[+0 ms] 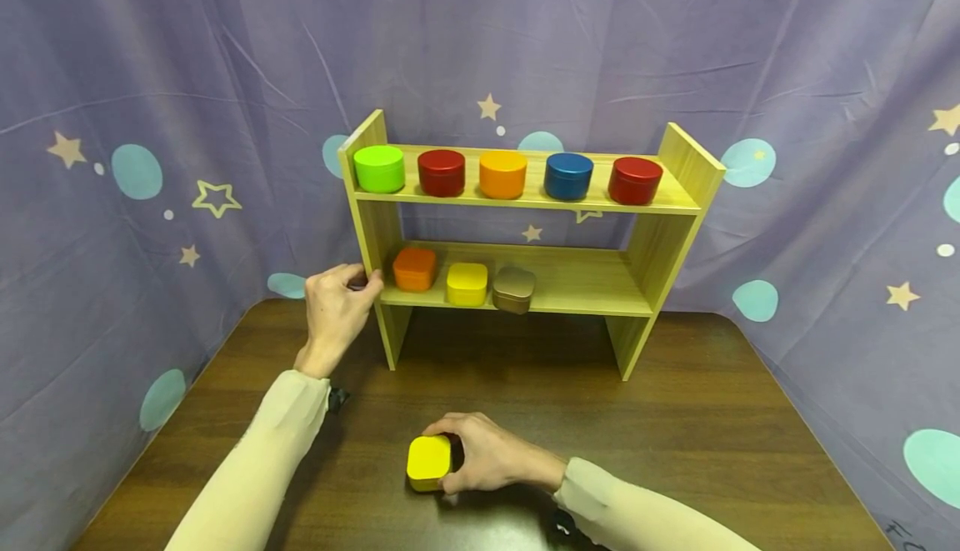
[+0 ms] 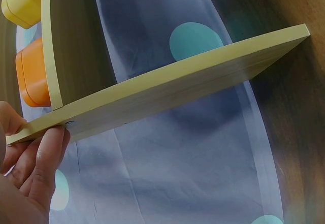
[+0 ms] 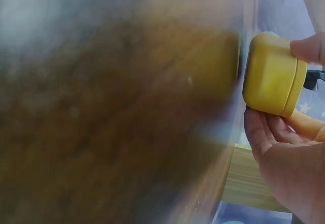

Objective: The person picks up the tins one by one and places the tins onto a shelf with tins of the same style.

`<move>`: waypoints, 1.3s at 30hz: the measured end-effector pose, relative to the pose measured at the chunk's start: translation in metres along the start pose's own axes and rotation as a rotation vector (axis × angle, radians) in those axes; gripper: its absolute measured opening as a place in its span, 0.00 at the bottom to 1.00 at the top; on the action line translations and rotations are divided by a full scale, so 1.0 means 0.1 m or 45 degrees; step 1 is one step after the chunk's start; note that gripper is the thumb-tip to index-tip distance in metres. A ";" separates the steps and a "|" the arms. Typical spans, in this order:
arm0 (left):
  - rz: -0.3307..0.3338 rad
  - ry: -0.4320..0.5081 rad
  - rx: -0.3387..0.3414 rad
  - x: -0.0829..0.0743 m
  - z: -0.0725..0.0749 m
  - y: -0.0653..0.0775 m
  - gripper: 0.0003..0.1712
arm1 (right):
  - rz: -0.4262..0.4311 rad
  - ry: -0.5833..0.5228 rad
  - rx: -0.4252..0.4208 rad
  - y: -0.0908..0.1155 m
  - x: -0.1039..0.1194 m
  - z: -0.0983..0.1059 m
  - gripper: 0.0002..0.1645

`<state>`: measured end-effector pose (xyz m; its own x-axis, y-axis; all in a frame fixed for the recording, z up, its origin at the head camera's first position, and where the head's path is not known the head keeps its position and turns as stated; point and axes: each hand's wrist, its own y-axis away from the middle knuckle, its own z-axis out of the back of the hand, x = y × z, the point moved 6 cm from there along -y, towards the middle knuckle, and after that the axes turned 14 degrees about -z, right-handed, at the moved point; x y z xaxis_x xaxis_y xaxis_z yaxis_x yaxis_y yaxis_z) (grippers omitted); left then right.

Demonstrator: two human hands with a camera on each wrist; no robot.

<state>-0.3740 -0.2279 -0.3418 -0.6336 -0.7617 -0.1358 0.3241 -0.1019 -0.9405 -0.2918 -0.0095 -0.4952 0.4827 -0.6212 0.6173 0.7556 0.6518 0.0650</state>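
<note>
My right hand [image 1: 487, 455] grips a yellow square tin with rounded corners [image 1: 429, 461] between thumb and fingers, low over the front of the table. In the right wrist view, the tin [image 3: 271, 74] is seen side-on, close to the dark tabletop. My left hand [image 1: 336, 311] pinches the front edge of the wooden shelf's left side panel [image 2: 167, 84], at the height of the lower board. On that board, from the left, sit an orange square tin [image 1: 415, 269], another yellow one [image 1: 467, 284] and a bronze-coloured one [image 1: 514, 288] that juts past the front edge.
Along the upper board [image 1: 536, 201] stand round tins: green [image 1: 380, 169], red [image 1: 442, 173], orange [image 1: 502, 175], blue [image 1: 568, 177] and a second red one [image 1: 635, 181]. The shelf stands on a brown wooden table [image 1: 697, 418], with a purple star-patterned curtain [image 1: 225, 51] behind it.
</note>
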 end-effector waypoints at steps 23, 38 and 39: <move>-0.005 0.033 -0.043 0.02 0.00 0.01 0.13 | -0.035 -0.061 -0.043 0.09 -0.08 0.24 0.37; -0.001 0.027 -0.033 0.02 0.00 0.01 0.12 | -0.028 -0.081 -0.123 0.17 -0.09 0.53 0.37; 0.000 0.028 -0.035 0.02 0.00 0.01 0.12 | -0.027 -0.079 -0.124 0.18 -0.09 0.55 0.38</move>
<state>-0.3749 -0.2297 -0.3428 -0.6488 -0.7476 -0.1421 0.3050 -0.0844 -0.9486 -0.3074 0.0318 -0.4567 0.4400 -0.6042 0.6644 0.8063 0.5916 0.0040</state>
